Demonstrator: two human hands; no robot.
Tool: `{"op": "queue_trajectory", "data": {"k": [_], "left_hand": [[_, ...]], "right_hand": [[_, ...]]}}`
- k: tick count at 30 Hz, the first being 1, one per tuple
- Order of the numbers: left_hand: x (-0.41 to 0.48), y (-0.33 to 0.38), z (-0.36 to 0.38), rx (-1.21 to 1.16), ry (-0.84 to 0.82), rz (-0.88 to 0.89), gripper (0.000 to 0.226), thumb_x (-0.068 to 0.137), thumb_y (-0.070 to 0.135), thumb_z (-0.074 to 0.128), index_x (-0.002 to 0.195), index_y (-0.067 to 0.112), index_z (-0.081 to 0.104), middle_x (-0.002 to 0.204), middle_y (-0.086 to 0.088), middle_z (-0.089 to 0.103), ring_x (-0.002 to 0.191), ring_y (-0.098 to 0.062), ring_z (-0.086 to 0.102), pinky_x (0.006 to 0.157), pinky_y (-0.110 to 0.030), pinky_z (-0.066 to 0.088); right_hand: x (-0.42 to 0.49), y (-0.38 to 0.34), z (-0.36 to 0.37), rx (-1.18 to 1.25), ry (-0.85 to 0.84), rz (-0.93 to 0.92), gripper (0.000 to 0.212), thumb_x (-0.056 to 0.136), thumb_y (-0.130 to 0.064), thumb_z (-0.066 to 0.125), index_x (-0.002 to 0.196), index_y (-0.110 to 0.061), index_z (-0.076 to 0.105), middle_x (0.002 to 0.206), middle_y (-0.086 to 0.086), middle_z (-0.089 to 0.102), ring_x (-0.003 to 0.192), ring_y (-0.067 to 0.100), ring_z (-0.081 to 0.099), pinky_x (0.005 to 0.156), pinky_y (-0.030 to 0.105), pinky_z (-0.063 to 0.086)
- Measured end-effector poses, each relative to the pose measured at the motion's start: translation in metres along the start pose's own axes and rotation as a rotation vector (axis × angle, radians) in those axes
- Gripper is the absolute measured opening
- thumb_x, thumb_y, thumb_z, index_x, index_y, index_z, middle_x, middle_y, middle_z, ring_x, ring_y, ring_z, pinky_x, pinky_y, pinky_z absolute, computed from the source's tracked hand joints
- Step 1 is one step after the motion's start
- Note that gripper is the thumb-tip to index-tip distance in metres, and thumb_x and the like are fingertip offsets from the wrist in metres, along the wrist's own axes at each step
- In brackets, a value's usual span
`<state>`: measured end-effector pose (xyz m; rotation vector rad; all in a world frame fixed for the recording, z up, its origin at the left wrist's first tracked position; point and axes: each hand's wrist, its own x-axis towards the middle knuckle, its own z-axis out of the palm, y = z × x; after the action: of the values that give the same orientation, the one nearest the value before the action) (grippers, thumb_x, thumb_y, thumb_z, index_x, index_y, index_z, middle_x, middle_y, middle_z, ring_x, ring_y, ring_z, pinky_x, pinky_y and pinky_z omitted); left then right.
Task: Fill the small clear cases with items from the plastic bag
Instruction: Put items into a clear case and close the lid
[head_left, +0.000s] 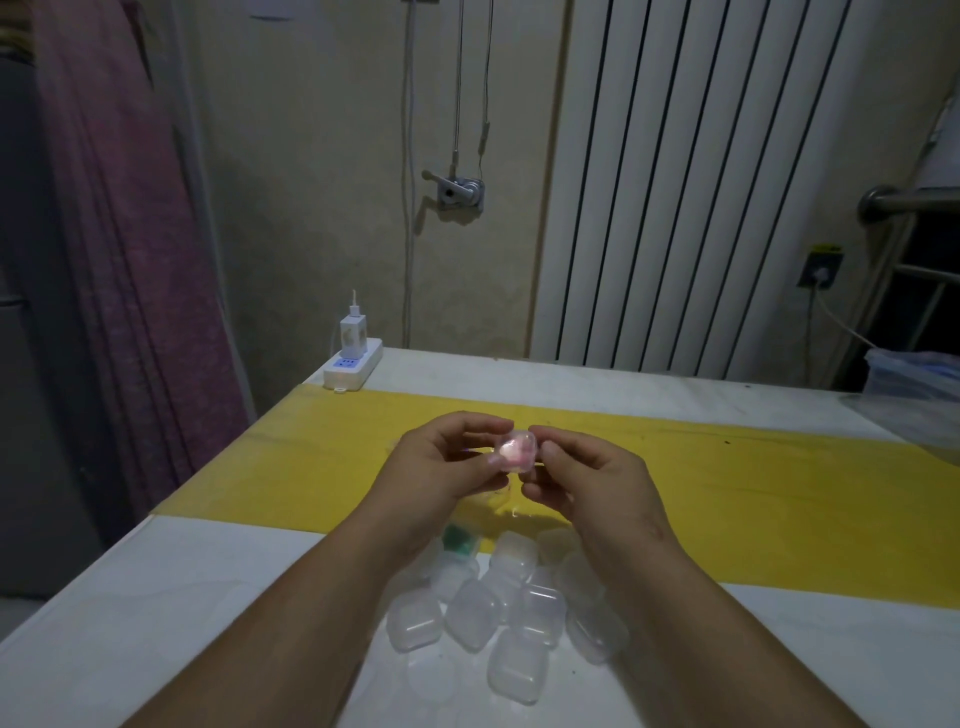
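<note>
Near the table's (156, 597) front edge, a heap of small clear cases (498, 608) lies on the white surface between the two forearms. One case with something green inside (460, 540) sits at the heap's far side. Above these, the left hand (441, 467) and right hand (587, 478) meet over the yellow strip (727, 493), fingers curled, together pinching a small clear case with a pink item inside (515, 453). At the far left corner rests a white power strip (352, 368) with a charger (351, 332). Clear plastic (904, 410) lies at the right edge.
</note>
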<state>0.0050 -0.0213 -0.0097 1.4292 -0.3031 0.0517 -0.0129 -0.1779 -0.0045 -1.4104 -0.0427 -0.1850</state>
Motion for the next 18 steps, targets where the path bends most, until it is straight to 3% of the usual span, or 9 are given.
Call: {"op": "queue_trajectory", "data": {"k": [2,5,7,10,14,18], "left_hand": [[0.001,0.000,-0.001,0.034,0.019,0.020,0.032,0.079,0.002,0.076,0.106,0.017,0.072,0.102,-0.005,0.074,0.096,-0.021,0.070,0.075,-0.028,0.057],[0.000,0.002,-0.003,0.052,0.011,0.039,0.036,0.077,-0.002,0.075,0.106,0.019,0.071,0.103,-0.005,0.073,0.091,-0.016,0.069,0.074,-0.025,0.055],[0.001,0.004,-0.005,0.068,0.087,0.040,0.033,0.083,-0.005,0.068,0.103,0.021,0.071,0.102,-0.001,0.073,0.082,-0.012,0.065,0.063,-0.018,0.051],[0.005,0.006,-0.011,0.108,0.248,0.030,0.029,0.086,-0.006,0.064,0.097,0.019,0.072,0.095,0.000,0.072,0.076,-0.011,0.063,0.058,-0.022,0.052],[0.007,0.003,-0.013,0.156,0.339,0.022,0.032,0.084,-0.011,0.060,0.090,0.018,0.072,0.088,-0.003,0.070,0.069,-0.015,0.061,0.062,-0.033,0.051],[0.010,0.000,-0.015,0.200,0.397,0.009,0.034,0.084,-0.011,0.055,0.087,0.019,0.072,0.080,-0.002,0.067,0.067,-0.020,0.059,0.055,-0.030,0.050]], "right_hand": [[-0.002,-0.001,0.001,-0.008,-0.021,-0.015,0.010,0.091,-0.013,0.065,0.098,-0.012,0.072,0.088,0.010,0.075,0.073,0.017,0.070,0.069,0.027,0.059],[-0.003,-0.003,0.001,-0.226,0.030,-0.109,0.018,0.078,-0.025,0.080,0.091,-0.015,0.072,0.078,0.004,0.076,0.071,0.013,0.071,0.067,0.028,0.060],[-0.001,-0.005,0.000,-0.268,0.100,-0.134,0.020,0.073,-0.026,0.084,0.085,-0.016,0.072,0.073,0.003,0.075,0.066,0.011,0.070,0.067,0.030,0.059],[0.005,-0.001,-0.006,-0.392,0.146,-0.171,0.015,0.075,-0.026,0.083,0.081,-0.023,0.071,0.072,-0.003,0.074,0.067,0.007,0.068,0.069,0.032,0.058],[0.008,0.010,-0.007,-0.688,0.056,-0.078,0.016,0.072,-0.038,0.083,0.076,-0.031,0.069,0.084,-0.013,0.071,0.078,0.009,0.066,0.075,0.034,0.055],[0.007,0.011,-0.004,-0.867,0.029,0.027,0.016,0.073,-0.033,0.080,0.081,-0.031,0.067,0.079,-0.015,0.066,0.079,0.010,0.064,0.071,0.029,0.052]]}}
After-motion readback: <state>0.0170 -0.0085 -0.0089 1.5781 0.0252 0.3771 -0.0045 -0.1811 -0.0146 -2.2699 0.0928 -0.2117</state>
